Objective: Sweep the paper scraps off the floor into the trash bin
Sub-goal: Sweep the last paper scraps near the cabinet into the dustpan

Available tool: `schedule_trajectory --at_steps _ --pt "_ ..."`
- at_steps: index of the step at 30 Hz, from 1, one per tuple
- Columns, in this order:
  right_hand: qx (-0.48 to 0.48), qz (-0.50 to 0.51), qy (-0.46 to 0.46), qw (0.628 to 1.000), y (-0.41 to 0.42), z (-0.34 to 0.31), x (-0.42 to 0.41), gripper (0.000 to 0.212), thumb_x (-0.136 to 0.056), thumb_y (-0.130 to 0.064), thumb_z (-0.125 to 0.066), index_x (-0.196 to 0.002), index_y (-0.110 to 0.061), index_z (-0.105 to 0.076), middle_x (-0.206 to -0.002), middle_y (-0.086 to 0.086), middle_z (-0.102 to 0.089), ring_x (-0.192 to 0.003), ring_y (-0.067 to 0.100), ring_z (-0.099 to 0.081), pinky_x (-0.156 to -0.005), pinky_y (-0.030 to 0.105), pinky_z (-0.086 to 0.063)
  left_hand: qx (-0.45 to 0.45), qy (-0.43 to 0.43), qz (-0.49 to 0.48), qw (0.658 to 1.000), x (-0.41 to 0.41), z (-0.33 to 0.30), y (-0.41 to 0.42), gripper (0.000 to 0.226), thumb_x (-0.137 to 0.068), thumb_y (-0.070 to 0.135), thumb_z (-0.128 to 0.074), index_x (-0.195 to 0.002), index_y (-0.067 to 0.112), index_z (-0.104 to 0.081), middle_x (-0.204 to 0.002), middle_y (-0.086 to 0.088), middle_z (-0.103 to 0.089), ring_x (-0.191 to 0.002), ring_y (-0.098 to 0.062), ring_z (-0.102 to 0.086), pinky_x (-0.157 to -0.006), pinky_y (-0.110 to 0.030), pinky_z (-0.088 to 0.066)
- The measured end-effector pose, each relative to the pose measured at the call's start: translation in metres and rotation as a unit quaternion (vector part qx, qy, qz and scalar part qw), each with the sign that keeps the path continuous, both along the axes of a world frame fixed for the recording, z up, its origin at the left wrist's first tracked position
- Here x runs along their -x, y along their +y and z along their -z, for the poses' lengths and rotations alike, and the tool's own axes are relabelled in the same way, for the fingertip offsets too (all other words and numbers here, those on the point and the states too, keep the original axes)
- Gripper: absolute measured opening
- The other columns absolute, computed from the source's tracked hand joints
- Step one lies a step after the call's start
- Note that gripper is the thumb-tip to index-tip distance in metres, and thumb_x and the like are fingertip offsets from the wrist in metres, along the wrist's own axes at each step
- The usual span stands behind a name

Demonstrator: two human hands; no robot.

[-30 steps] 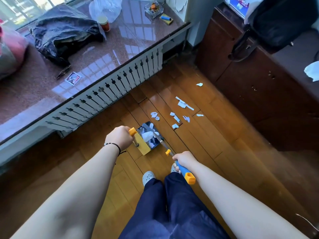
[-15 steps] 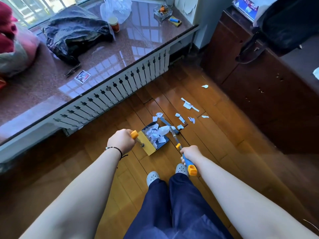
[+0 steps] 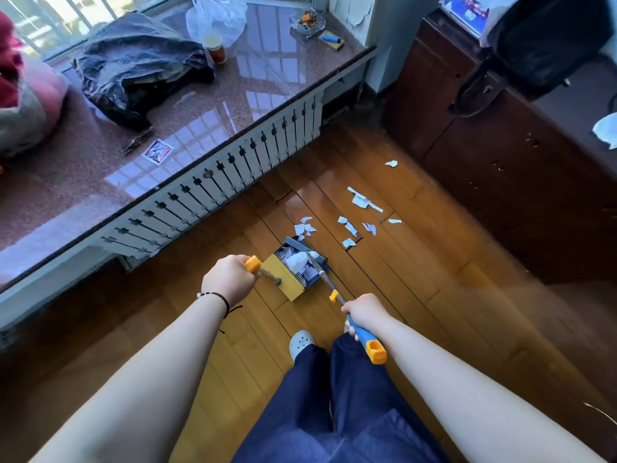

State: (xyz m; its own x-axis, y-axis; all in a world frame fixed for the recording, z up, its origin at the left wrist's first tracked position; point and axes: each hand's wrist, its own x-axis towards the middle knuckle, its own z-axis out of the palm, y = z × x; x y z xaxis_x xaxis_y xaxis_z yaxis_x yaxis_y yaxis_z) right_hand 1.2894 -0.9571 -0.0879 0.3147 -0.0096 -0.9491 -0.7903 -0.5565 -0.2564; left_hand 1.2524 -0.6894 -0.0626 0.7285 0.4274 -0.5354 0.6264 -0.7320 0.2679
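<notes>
Since half a second ago, you have drawn the broom (image 3: 323, 275) back, so its head now lies over the mouth of the dustpan (image 3: 289, 275) instead of reaching out toward the loose scraps, and your right hand (image 3: 364, 311) sits lower and closer to your legs. Your left hand (image 3: 230, 279) has barely shifted.

Your left hand curls its fingers round the orange end of the dustpan handle; you see only the back of the fist, so the fingertips are hidden. Your right hand wraps the blue grip of the broom, fingers closed tightly round it, with the orange end cap sticking out below your palm toward your trousers (image 3: 337, 409).

You have the dustpan resting on the wooden floor (image 3: 434, 295) just in front of your shoe (image 3: 301, 342), its yellow back toward you and its blue lip facing away. White paper already lies piled inside it, partly under the broom head.

Your remaining paper scraps (image 3: 350, 228) lie on the floor beyond the dustpan: a small cluster touching or just beside its lip, several more to the right of that, a larger strip farther out, and one lone piece near the dark cabinet (image 3: 500, 155). No trash bin shows in your view.

To your left runs a white slatted radiator cover (image 3: 213, 192) under a polished stone sill (image 3: 200, 115), which carries a dark bundle of cloth (image 3: 137, 68), a clear plastic bag (image 3: 217, 18) and a small jar (image 3: 215, 48).
</notes>
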Motion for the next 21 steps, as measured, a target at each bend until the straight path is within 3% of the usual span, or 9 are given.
schedule_trajectory --at_steps 6,10,16,21 --pt "0.001 0.016 -0.022 1.000 0.013 -0.002 -0.005 0.016 -0.093 -0.007 -0.052 -0.103 0.005 -0.058 -0.069 0.016 -0.055 -0.041 0.021 -0.047 -0.041 0.024 -0.044 0.006 -0.019 -0.048 0.999 0.012 -0.003 0.011 0.014 -0.095 0.039 -0.065 -0.085 0.028 -0.063 -0.073 0.005 -0.064 -0.066 -0.014 -0.061 -0.055 -0.025 -0.044" --pt "-0.009 0.023 -0.039 0.999 0.028 -0.007 -0.018 0.017 -0.094 -0.006 -0.052 -0.104 0.006 -0.058 -0.068 0.016 -0.054 -0.041 0.021 -0.046 -0.040 0.023 -0.043 0.007 -0.026 -0.059 0.998 0.007 -0.004 0.014 0.020 -0.094 0.039 -0.065 -0.078 0.028 -0.061 -0.072 0.005 -0.065 -0.066 -0.015 -0.063 -0.057 -0.027 -0.051" --pt "-0.016 0.023 -0.062 0.998 0.045 -0.015 -0.042 0.012 -0.094 -0.006 -0.052 -0.100 0.004 -0.057 -0.067 0.015 -0.054 -0.043 0.021 -0.047 -0.041 0.024 -0.044 0.004 -0.029 -0.084 0.996 -0.005 -0.008 0.020 0.022 -0.094 0.035 -0.063 -0.074 0.029 -0.058 -0.072 0.006 -0.064 -0.067 -0.016 -0.061 -0.059 -0.027 -0.047" --pt "-0.001 0.030 -0.063 0.998 0.053 -0.010 -0.066 0.015 -0.095 -0.006 -0.052 -0.106 0.002 -0.057 -0.067 0.014 -0.055 -0.045 0.021 -0.049 -0.040 0.025 -0.044 -0.001 -0.021 -0.102 0.995 -0.013 -0.009 0.022 0.015 -0.096 0.033 -0.062 -0.086 0.023 -0.066 -0.072 0.005 -0.061 -0.062 -0.011 -0.055 -0.052 -0.023 -0.037"
